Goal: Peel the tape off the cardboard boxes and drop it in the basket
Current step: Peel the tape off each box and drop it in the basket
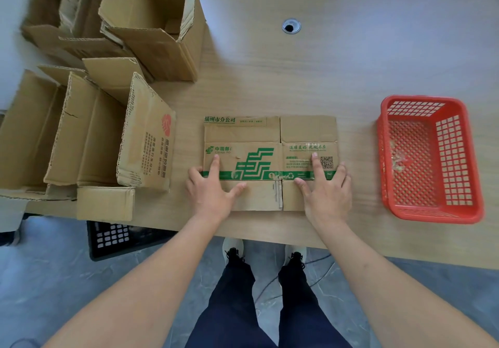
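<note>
A flattened cardboard box (259, 142) with green print lies on the wooden table near its front edge. My left hand (213, 188) rests flat on its left part, fingers spread. My right hand (325, 188) presses flat on its right part, index finger stretched toward the QR code. Shiny clear tape (307, 147) shows along the fold at the box's upper right. A red plastic basket (469, 164) stands to the right of the box, with a crumpled bit of clear tape (399, 160) inside it.
Several open and folded cardboard boxes (89, 137) crowd the table's left side, and a tall one (162, 23) stands at the back left. A cable hole (291, 26) sits in the tabletop behind. A black crate (116, 237) is on the floor under the table's edge.
</note>
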Demonstrator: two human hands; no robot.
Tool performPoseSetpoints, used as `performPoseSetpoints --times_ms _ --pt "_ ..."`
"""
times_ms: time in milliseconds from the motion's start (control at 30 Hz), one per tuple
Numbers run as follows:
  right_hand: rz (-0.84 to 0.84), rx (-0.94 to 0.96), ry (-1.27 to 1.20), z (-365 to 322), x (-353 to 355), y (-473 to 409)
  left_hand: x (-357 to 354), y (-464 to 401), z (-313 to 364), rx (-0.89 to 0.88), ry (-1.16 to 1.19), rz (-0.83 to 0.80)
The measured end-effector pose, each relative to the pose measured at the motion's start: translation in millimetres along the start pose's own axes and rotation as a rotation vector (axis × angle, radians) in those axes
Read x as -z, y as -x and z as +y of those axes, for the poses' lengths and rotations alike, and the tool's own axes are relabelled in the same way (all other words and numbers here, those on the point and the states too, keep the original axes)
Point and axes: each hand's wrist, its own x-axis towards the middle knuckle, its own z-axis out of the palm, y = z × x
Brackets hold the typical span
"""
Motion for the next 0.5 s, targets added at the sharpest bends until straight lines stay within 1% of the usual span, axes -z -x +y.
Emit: performPoseSetpoints --times_ms 167,267,367,500 --pt "0.041 -0.042 -0.274 12.6 9.1 -7.7 -7.7 11.9 -2.2 0.059 0.264 0.039" --pt "0.093 -0.059 -0.333 18.1 14.4 -8.3 -8.1 19.4 -1.1 0.042 0.362 0.046" --pt "0.1 -0.007 -0.376 22.4 21.4 -6.4 0.6 23.9 5.0 0.056 0.383 0.037" --pt "0.099 0.053 -0.378 27.2 43.2 -5.8 19.1 30.9 21.6 0.058 0.343 0.004"
